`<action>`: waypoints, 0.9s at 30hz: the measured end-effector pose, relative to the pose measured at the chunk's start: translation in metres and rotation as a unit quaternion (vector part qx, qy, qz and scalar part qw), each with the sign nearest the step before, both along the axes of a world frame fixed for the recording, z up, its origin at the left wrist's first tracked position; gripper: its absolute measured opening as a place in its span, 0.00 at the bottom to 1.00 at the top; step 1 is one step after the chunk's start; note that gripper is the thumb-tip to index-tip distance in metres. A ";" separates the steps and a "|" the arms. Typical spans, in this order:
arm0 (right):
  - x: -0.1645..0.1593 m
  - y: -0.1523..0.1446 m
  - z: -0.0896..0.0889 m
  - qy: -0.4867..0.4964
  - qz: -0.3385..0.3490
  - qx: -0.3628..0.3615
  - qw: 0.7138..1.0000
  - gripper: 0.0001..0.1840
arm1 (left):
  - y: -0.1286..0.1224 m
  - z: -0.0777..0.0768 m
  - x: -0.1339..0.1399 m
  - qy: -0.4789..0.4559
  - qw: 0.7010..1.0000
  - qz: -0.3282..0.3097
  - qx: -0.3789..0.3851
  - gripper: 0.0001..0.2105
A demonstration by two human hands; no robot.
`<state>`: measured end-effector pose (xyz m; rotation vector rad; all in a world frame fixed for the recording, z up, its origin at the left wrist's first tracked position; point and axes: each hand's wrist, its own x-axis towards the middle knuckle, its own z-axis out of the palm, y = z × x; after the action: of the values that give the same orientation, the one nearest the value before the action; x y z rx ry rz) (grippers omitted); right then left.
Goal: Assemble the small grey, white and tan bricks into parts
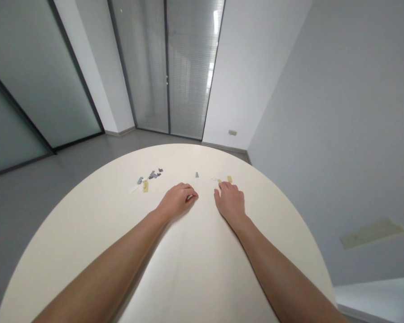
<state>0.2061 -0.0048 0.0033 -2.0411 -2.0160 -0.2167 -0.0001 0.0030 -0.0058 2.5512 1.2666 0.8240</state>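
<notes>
My left hand [180, 201] rests on the table near its middle, thumb and fingertips pinched together. Whatever may be between those tips is too small or hidden to make out. Over to the right, my right hand [231, 202] lies palm down with the thumb apart from the fingers. Its fingertips are at a small yellow piece [219, 181], and beyond them lies another yellow piece [230, 179]. Small whitish bits [214, 178] sit just left of these. A single small grey piece [197, 175] lies between and beyond my two hands.
A loose group of small grey pieces [154, 174] lies at the table's far left. Near it are a yellow piece [146, 186] and a white strip [133, 189]. The round white table [195, 269] has a curved edge, with glass partitions and walls behind.
</notes>
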 end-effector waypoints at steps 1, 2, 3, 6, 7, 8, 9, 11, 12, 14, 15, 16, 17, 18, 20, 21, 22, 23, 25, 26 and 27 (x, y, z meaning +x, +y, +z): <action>0.000 0.000 0.000 0.002 -0.002 -0.003 1.000 0.18 | 0.000 0.000 0.000 0.000 1.000 0.000 0.001 0.09; 0.000 0.000 -0.001 0.003 -0.003 -0.005 1.000 0.19 | 0.000 0.000 0.000 -0.001 1.000 -0.001 0.001 0.09; 0.000 0.000 -0.001 0.005 -0.004 -0.006 1.000 0.20 | 0.000 0.000 0.000 -0.001 1.000 -0.002 0.002 0.09; 0.000 0.000 0.000 0.007 -0.006 -0.003 1.000 0.22 | -0.001 0.000 0.000 -0.002 1.000 -0.003 0.003 0.09; 0.000 0.000 0.000 0.007 -0.007 -0.003 1.000 0.22 | -0.001 0.000 0.000 -0.003 1.000 -0.003 0.003 0.09; 0.000 0.000 0.000 0.006 -0.007 -0.003 1.000 0.21 | -0.001 0.000 0.000 -0.003 1.000 -0.003 0.003 0.09; 0.000 0.000 0.000 0.005 -0.006 -0.002 1.000 0.21 | -0.001 0.000 0.000 -0.004 1.000 -0.003 0.004 0.09; 0.001 0.000 -0.001 0.007 -0.003 -0.001 1.000 0.20 | -0.001 0.000 0.000 -0.005 1.000 -0.003 0.004 0.09; 0.001 0.001 -0.001 0.010 0.001 0.001 1.000 0.20 | -0.001 0.000 0.000 -0.006 1.000 -0.004 0.003 0.09; 0.002 0.003 -0.003 0.021 0.008 0.003 1.000 0.20 | -0.001 0.000 -0.001 -0.007 1.000 -0.004 0.003 0.09; 0.002 0.004 -0.003 0.028 0.009 0.002 1.000 0.20 | -0.001 0.000 -0.001 -0.008 1.000 -0.004 0.003 0.09; 0.003 0.004 -0.004 0.034 0.010 0.001 0.999 0.20 | -0.001 -0.001 -0.001 -0.008 1.000 -0.004 0.003 0.09; 0.003 0.005 -0.005 0.040 0.009 -0.001 0.999 0.20 | -0.001 -0.001 -0.001 -0.007 1.000 -0.003 0.003 0.09; 0.004 0.006 -0.005 0.045 0.007 -0.002 0.999 0.21 | -0.001 -0.001 -0.001 -0.006 1.000 -0.003 0.003 0.10; 0.004 0.006 -0.006 0.048 0.004 -0.004 0.999 0.22 | 0.000 -0.001 -0.001 -0.005 1.000 -0.003 0.003 0.10; 0.005 0.007 -0.007 0.048 0.002 -0.004 0.999 0.22 | 0.000 -0.001 -0.001 -0.004 1.000 -0.003 0.002 0.10; 0.005 0.007 -0.008 0.046 0.000 -0.004 0.999 0.23 | 0.000 -0.001 -0.001 -0.004 1.000 -0.003 0.002 0.10; 0.005 0.007 -0.008 0.044 -0.002 -0.004 0.999 0.23 | -0.001 0.000 -0.001 -0.004 1.000 -0.003 0.001 0.10; 0.006 0.008 -0.009 0.040 -0.006 -0.006 0.999 0.24 | -0.001 0.000 -0.001 -0.005 1.000 -0.002 0.000 0.10; 0.006 0.009 -0.010 0.038 -0.008 -0.007 0.999 0.24 | -0.001 0.001 -0.001 -0.004 1.000 -0.002 -0.001 0.10; 0.006 0.009 -0.010 0.036 -0.009 -0.008 0.999 0.25 | -0.001 0.001 -0.001 -0.004 1.000 -0.002 -0.001 0.10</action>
<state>0.2124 0.0041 -0.0071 -2.0458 -1.9637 -0.1281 -0.0007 0.0016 -0.0048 2.5451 1.2579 0.8309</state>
